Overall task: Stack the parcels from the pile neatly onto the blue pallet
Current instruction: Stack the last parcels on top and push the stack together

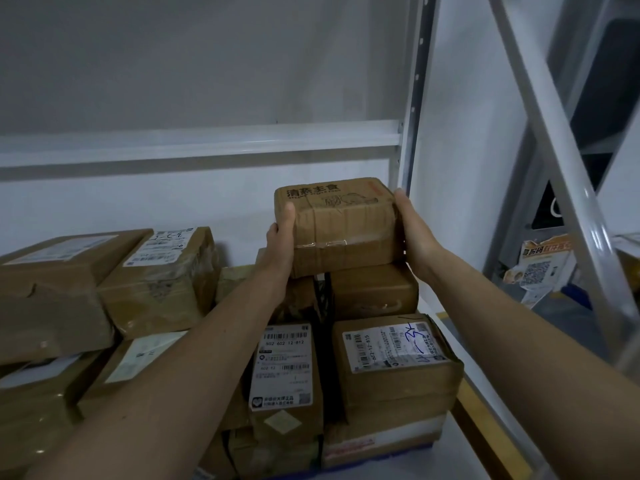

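Grey wall (173, 64) and pale metal shelving (412, 98), stacked brown parcels (166, 271) below, taped cardboard parcel (341, 223) with black print topping the right stack, gripped at both ends by left hand (280, 240) and right hand (414, 230).

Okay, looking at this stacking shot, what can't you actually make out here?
- Blue pallet: head view, only a thin blue strip shows under the stacked brown cardboard parcels.
- Underside of the held brown cardboard parcel with black printing: its own body hides whether it touches the parcel below.
- Left hand and right hand: most fingers hidden behind the parcel.
- White shipping label: small print unreadable.
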`<state>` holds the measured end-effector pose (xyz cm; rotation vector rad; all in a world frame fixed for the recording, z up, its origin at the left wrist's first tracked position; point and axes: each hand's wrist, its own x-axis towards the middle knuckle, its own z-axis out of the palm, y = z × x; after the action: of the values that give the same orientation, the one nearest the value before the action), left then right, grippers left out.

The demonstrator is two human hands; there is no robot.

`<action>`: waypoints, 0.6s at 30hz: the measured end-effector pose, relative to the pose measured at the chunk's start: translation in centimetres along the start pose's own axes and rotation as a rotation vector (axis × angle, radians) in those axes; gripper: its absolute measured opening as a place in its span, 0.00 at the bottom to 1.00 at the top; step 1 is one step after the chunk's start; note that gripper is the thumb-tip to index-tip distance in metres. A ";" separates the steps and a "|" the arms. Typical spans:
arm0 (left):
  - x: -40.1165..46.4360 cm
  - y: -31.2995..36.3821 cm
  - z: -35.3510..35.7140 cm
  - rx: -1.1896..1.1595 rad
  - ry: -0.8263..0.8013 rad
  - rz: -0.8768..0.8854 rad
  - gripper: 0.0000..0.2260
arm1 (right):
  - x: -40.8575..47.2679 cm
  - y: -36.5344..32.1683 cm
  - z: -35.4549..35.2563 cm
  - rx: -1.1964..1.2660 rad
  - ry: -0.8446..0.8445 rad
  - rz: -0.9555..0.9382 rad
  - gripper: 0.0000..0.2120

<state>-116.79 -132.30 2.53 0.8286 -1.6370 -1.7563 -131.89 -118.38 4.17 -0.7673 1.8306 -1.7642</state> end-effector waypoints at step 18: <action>1.0 -0.4 0.1 0.045 0.063 0.066 0.48 | 0.7 -0.4 0.5 -0.027 0.008 -0.016 0.37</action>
<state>-117.52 -132.98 2.07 0.8332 -1.6489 -1.6378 -132.04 -119.24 4.53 -0.7884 1.8616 -1.7583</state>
